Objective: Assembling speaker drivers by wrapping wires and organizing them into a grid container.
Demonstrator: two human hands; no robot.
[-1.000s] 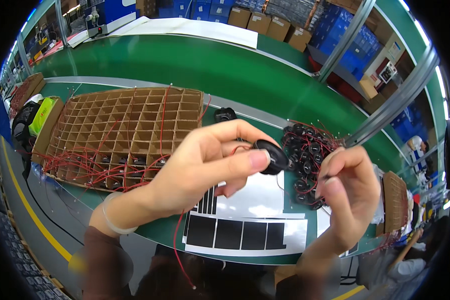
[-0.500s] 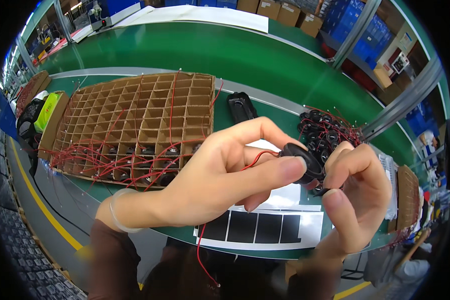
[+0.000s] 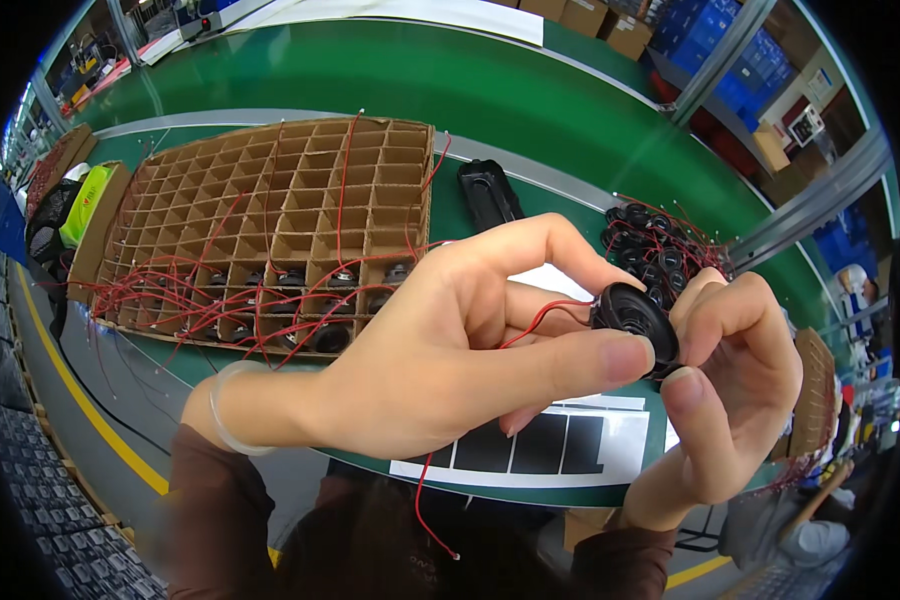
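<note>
Blue boxes (image 3: 705, 40) and cardboard cartons (image 3: 625, 40) stood behind a green tabletop (image 3: 448, 220) in a busy workroom, where a person with a clear band (image 3: 218, 410) on one wrist held a round black speaker (image 3: 632, 318) above the work. The left hand (image 3: 460, 340) gripped the speaker between thumb and fingers, its dished face tilted toward the right hand (image 3: 735, 375), while a red wire (image 3: 428, 505) hung below the palm. The fingers of the right hand were pinched on a small dark piece (image 3: 667, 371) at the speaker's lower edge; whether the piece touched the speaker could not be told. At left lay a divided cardboard tray (image 3: 429, 200), its nearer compartments holding more speakers beneath tangled red wires. A black case-like object (image 3: 490, 195) lay just beside the tray, a heap of wired speakers (image 3: 660, 245) sat beyond the right hand, and a white sheet with black rectangles (image 3: 622, 450) lay below the hands.
</note>
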